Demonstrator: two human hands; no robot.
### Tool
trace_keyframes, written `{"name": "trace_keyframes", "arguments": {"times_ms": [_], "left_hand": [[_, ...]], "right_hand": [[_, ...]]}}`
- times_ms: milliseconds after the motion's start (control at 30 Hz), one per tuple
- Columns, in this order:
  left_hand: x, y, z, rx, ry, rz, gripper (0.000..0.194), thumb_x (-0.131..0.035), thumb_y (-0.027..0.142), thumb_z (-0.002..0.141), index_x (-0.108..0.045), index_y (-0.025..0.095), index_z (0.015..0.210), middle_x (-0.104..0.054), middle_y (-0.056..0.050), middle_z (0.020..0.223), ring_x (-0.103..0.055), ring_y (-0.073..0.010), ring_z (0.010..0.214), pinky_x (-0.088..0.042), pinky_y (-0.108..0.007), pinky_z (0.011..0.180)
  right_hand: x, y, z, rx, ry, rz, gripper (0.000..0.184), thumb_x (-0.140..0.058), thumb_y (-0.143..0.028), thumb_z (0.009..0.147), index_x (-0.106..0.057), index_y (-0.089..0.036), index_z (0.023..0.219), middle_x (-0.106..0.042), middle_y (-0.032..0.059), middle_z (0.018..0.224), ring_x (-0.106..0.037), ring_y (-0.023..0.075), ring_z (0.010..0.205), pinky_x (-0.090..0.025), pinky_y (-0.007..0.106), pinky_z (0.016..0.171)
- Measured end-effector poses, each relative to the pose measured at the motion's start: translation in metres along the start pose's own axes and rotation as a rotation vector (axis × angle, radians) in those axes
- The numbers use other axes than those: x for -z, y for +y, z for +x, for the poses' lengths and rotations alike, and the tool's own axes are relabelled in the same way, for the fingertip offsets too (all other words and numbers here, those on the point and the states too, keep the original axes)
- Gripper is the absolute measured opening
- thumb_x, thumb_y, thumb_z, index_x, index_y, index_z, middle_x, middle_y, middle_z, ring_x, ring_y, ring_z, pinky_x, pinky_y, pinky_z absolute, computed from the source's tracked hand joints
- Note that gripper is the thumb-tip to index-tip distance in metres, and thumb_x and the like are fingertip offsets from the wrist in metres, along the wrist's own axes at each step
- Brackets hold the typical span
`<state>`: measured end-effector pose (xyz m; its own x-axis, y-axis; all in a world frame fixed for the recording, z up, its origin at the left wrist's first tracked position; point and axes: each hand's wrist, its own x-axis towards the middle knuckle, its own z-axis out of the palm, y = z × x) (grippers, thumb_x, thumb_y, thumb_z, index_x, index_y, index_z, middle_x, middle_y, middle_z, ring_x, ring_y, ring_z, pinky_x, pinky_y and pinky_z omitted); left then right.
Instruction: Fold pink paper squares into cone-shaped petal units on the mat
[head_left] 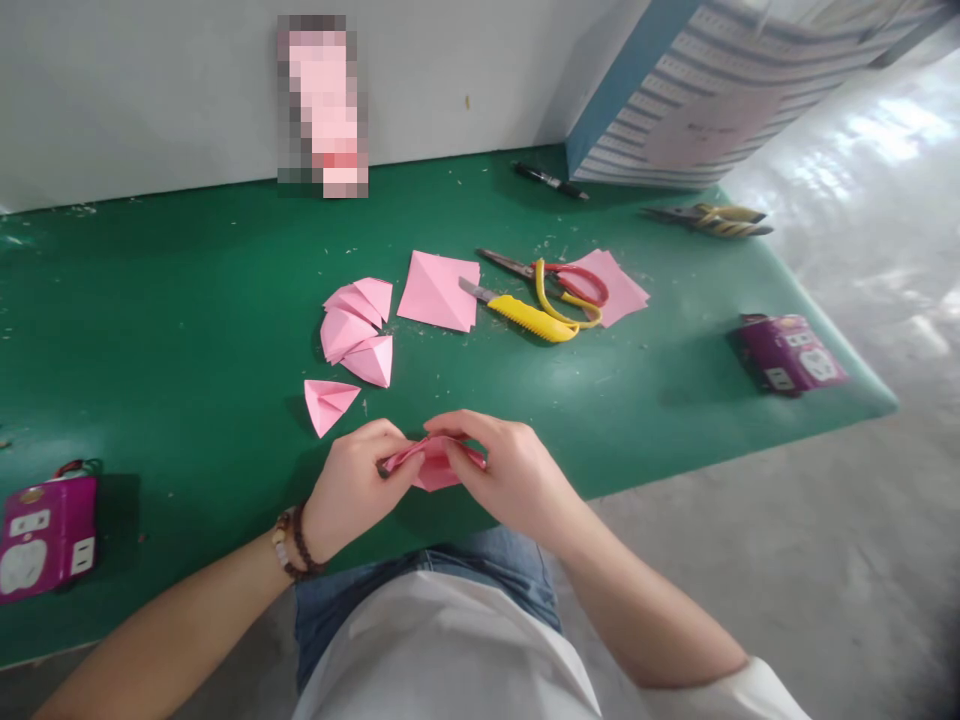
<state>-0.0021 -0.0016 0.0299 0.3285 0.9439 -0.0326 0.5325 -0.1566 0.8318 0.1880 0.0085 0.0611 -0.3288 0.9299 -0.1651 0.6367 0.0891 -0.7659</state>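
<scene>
Between both hands, near the table's front edge, is a partly folded piece of pink paper (436, 468). My left hand (361, 475) pinches its left side, thumb toward me. At the right side, my right hand (504, 470) grips it with thumb and fingers. Some of the paper is hidden behind the fingers. A single folded pink paper piece (328, 402) lies just beyond my left hand. Farther back sits a cluster of folded pink pieces (351, 328). To their right lies a stack of pink paper squares (436, 290) with diagonal creases.
A yellow utility knife (529, 317) touches the squares, with red-and-yellow-handled scissors (510, 263) beside it, over more pink sheets (622, 290). Pliers (720, 218), a pen (551, 181) and a striped box (675, 110) are behind. Purple boxes (799, 352) sit at both sides of the green table (187, 380).
</scene>
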Motion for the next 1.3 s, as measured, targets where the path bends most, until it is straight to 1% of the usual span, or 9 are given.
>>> {"name": "trace_keyframes", "arguments": {"times_ms": [267,433,500,600,733,867,1067,1200,1300], "left_hand": [[0.002,-0.002,0.004,0.020,-0.086,-0.032,0.028,-0.054,0.018,0.088,-0.064,0.018,0.062,-0.064,0.000,0.070,-0.059,-0.0110,0.065,-0.044,-0.021,0.057],[0.002,-0.001,0.005,0.079,-0.057,-0.139,0.012,-0.061,0.022,0.084,-0.073,0.020,0.082,-0.072,-0.003,0.083,-0.066,-0.0155,0.074,-0.053,-0.023,0.061],[0.002,-0.001,0.005,0.122,-0.074,-0.191,0.016,-0.063,0.023,0.082,-0.074,0.021,0.092,-0.075,-0.003,0.089,-0.069,-0.0176,0.077,-0.056,-0.025,0.063],[0.004,0.000,0.005,0.129,-0.088,-0.156,0.016,-0.061,0.018,0.080,-0.075,0.021,0.088,-0.075,-0.001,0.084,-0.069,-0.0170,0.072,-0.055,-0.025,0.063],[0.005,0.000,0.005,0.073,-0.009,-0.013,0.017,-0.058,0.011,0.078,-0.072,0.021,0.080,-0.071,0.001,0.076,-0.064,-0.0145,0.068,-0.050,-0.024,0.060],[0.005,0.001,0.004,0.019,0.088,0.013,0.012,-0.057,0.017,0.084,-0.069,0.021,0.083,-0.070,-0.001,0.080,-0.063,-0.0154,0.075,-0.050,-0.025,0.066],[0.002,0.000,0.004,0.031,0.110,-0.002,0.010,-0.058,0.023,0.088,-0.065,0.020,0.081,-0.067,0.000,0.079,-0.062,-0.0144,0.073,-0.049,-0.025,0.066],[0.001,-0.001,0.003,0.012,0.173,0.015,0.010,-0.056,0.022,0.088,-0.062,0.019,0.081,-0.067,-0.001,0.081,-0.063,-0.0143,0.076,-0.049,-0.024,0.067],[0.001,-0.001,0.004,0.024,0.156,0.018,0.008,-0.058,0.021,0.086,-0.061,0.020,0.079,-0.066,0.000,0.078,-0.063,-0.0145,0.074,-0.050,-0.025,0.067]], "right_hand": [[0.002,-0.001,0.010,-0.051,-0.102,-0.090,0.019,-0.059,-0.015,0.083,-0.072,-0.028,0.089,-0.076,-0.0030,0.089,-0.069,0.0162,0.076,-0.048,0.027,0.068],[0.002,0.000,0.012,-0.052,-0.105,-0.090,0.020,-0.057,-0.013,0.081,-0.071,-0.026,0.085,-0.074,-0.0029,0.081,-0.066,0.0144,0.069,-0.046,0.025,0.063],[0.001,0.000,0.012,-0.046,-0.108,-0.084,0.020,-0.056,-0.013,0.082,-0.070,-0.026,0.085,-0.074,-0.0027,0.083,-0.066,0.0142,0.070,-0.046,0.025,0.063],[0.000,0.000,0.012,-0.041,-0.135,-0.078,0.020,-0.055,-0.014,0.083,-0.070,-0.026,0.086,-0.074,-0.0031,0.084,-0.067,0.0140,0.071,-0.047,0.024,0.063],[0.004,0.003,0.010,-0.004,-0.136,-0.034,0.024,-0.058,-0.013,0.081,-0.068,-0.026,0.099,-0.074,-0.0016,0.095,-0.069,0.0158,0.082,-0.051,0.026,0.071],[0.005,0.009,0.006,-0.002,-0.089,-0.009,0.035,-0.058,-0.011,0.080,-0.065,-0.026,0.110,-0.074,0.0006,0.102,-0.071,0.0166,0.086,-0.054,0.027,0.074],[0.001,0.013,0.006,-0.091,-0.080,0.090,0.016,-0.058,-0.024,0.086,-0.065,-0.026,0.100,-0.074,-0.0004,0.091,-0.070,0.0155,0.077,-0.053,0.026,0.068],[0.000,0.013,0.007,-0.083,-0.173,0.153,0.026,-0.060,-0.014,0.078,-0.063,-0.025,0.102,-0.072,-0.0015,0.087,-0.068,0.0139,0.076,-0.053,0.025,0.069],[-0.001,0.010,0.008,-0.100,-0.156,0.103,0.024,-0.058,-0.013,0.080,-0.062,-0.025,0.100,-0.072,-0.0021,0.084,-0.067,0.0130,0.073,-0.050,0.024,0.065]]}}
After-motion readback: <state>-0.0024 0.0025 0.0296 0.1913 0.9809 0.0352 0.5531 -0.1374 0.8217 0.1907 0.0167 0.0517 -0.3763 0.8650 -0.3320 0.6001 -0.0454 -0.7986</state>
